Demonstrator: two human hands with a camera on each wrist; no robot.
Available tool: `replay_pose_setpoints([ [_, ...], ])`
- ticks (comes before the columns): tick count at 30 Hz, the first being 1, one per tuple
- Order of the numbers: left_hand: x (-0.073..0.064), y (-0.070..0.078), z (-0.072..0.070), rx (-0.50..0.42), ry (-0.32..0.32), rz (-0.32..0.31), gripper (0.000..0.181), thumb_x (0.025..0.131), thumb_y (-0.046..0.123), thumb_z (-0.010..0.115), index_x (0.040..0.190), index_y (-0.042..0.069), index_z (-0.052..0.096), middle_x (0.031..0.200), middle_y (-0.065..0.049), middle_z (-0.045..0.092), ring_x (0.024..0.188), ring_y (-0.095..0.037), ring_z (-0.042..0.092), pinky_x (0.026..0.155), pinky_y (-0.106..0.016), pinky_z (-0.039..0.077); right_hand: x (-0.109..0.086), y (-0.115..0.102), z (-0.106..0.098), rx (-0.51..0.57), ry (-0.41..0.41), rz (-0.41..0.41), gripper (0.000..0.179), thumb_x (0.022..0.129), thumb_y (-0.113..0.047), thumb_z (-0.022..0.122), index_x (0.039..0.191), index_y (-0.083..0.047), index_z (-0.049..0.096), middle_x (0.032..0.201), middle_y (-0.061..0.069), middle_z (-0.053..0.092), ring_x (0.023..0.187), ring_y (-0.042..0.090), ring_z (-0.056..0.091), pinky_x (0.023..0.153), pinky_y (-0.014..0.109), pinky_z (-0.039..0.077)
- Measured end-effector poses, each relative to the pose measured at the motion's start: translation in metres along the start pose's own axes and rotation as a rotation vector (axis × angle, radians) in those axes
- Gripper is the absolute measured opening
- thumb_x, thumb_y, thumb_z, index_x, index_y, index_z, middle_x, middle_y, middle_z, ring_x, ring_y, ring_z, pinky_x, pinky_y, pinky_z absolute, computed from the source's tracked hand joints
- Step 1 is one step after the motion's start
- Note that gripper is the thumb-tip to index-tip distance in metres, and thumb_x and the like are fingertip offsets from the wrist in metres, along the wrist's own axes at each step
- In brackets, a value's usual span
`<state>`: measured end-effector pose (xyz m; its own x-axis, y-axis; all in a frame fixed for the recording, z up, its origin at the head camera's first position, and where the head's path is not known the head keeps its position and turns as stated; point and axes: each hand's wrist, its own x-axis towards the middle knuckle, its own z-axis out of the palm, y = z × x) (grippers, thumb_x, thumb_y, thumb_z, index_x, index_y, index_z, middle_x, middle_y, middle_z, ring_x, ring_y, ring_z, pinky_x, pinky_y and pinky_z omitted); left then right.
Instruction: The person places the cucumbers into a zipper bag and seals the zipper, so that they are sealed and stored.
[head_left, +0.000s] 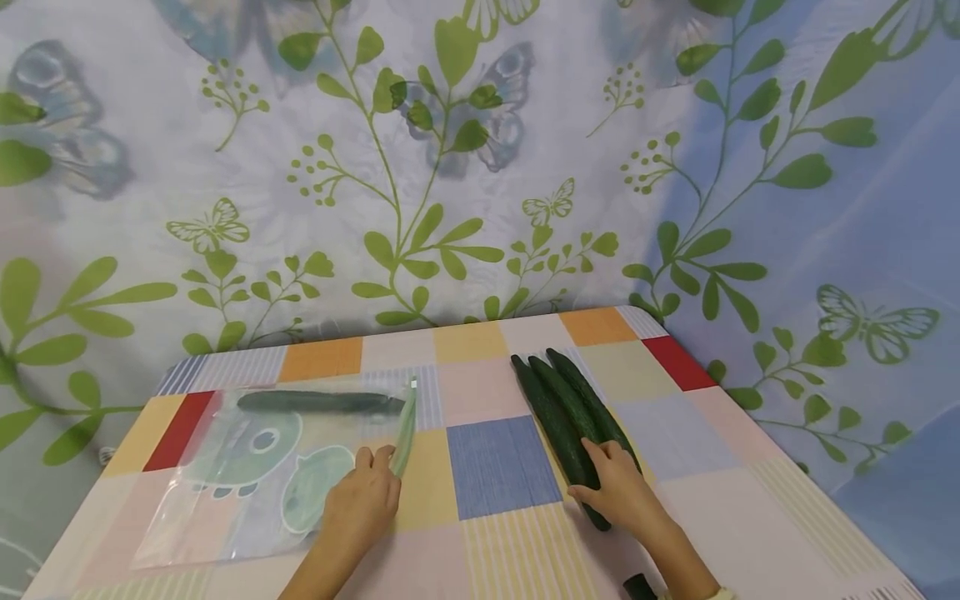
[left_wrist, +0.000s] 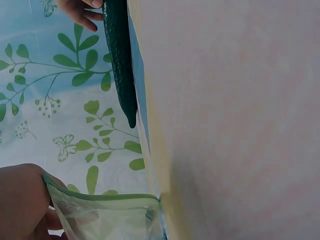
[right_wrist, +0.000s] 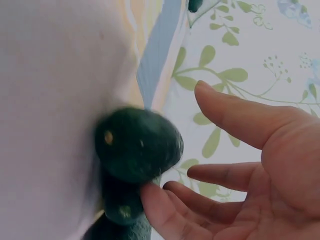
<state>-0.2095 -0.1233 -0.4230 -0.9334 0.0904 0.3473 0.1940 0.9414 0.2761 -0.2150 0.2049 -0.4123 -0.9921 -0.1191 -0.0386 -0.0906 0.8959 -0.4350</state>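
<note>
A clear zip bag (head_left: 247, 546) with a green zip edge and green cartoon prints lies flat on the left of the table. One cucumber (head_left: 315, 402) is inside it, along its far side. My left hand (head_left: 362, 500) holds the bag's green edge (left_wrist: 102, 197), its mouth lifted slightly. Three cucumbers (head_left: 551, 417) lie side by side on the right. My right hand (head_left: 618, 487) is over their near ends, thumb to the left of the leftmost one. In the right wrist view its fingers are spread, and one touches the cucumbers at their rounded ends (right_wrist: 140, 145).
The table is covered by a patchwork cloth (head_left: 502, 467) of coloured squares. Behind it and at the right hangs a curtain (head_left: 465, 208) printed with leaves and butterflies. A small dark object (head_left: 639, 587) shows beside my right wrist at the bottom edge.
</note>
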Motion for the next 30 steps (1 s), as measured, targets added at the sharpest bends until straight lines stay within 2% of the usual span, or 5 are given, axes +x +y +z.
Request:
replay_pose_setpoints([
  [12,-0.001,-0.003,0.000,-0.003,0.002,-0.016,0.029,0.081,0.011,0.050,0.109,0.002,0.057,0.076,-0.008,0.046,0.044,-0.013,0.039,0.038,-0.029,0.035,0.000,-0.011,0.013,0.045,-0.083,0.051,0.089,0.071,-0.036,0.073,0.135,0.010,0.033,0.125,0.031,0.042,0.107,0.045,0.048,0.079,0.051,0.046],
  [19,0.000,-0.001,-0.001,-0.004,-0.005,0.001,0.030,0.081,0.011,0.051,0.109,0.001,0.057,0.075,-0.006,0.045,0.043,-0.010,0.037,0.036,-0.022,0.032,0.000,-0.016,0.021,0.041,-0.148,0.062,0.086,0.070,-0.037,0.073,0.130,0.012,0.038,0.122,0.032,0.043,0.078,0.033,0.059,0.065,0.043,0.049],
  [23,0.000,0.000,0.000,-0.006,0.010,-0.001,0.030,0.080,0.010,0.051,0.109,0.002,0.057,0.074,-0.005,0.044,0.042,-0.009,0.035,0.036,-0.020,0.030,-0.001,-0.017,0.022,-0.001,-0.126,0.051,0.076,0.074,-0.033,0.072,0.128,0.011,0.042,0.123,0.032,0.045,0.081,0.037,0.060,0.066,0.045,0.049],
  [27,-0.001,0.000,0.001,-0.002,0.033,0.004,0.029,0.079,0.010,0.053,0.107,0.004,0.058,0.073,-0.005,0.045,0.042,-0.009,0.035,0.036,-0.023,0.030,-0.003,-0.014,0.020,-0.010,-0.072,0.045,0.068,0.077,-0.025,0.069,0.129,0.010,0.043,0.119,0.027,0.048,0.058,0.020,0.052,0.050,0.033,0.043],
  [30,-0.003,-0.001,0.001,-0.005,0.038,0.002,0.029,0.079,0.010,0.054,0.107,0.005,0.058,0.074,-0.006,0.045,0.043,-0.011,0.037,0.036,-0.025,0.032,-0.003,-0.011,0.019,-0.016,0.000,0.017,0.062,0.079,-0.020,0.068,0.127,0.009,0.045,0.107,0.020,0.051,0.059,0.016,0.047,0.051,0.029,0.039],
])
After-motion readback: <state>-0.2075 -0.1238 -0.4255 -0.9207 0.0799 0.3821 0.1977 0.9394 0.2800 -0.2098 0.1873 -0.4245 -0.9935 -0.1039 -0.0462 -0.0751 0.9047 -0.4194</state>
